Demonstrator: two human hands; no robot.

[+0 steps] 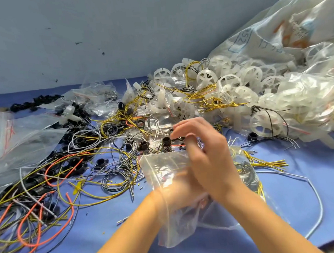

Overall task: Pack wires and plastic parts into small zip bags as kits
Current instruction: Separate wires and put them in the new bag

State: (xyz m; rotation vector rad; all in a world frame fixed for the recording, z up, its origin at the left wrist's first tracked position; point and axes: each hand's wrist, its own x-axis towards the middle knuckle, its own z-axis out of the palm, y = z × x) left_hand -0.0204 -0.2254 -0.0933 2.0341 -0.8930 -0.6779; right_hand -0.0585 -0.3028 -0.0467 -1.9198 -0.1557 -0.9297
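Your left hand (175,194) grips the clear zip bag (161,166) from behind. Your right hand (205,155) is at its mouth, too blurry to tell any pinch. Blue table (287,216) under the bag, wires (48,194) left of it, white wheels (251,75) beyond, grey wall (116,31) further back.

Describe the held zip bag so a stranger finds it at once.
On the blue table, look front and centre. There the left hand holds a clear zip bag, the right hand over it. Only this bag is lifted off the table.
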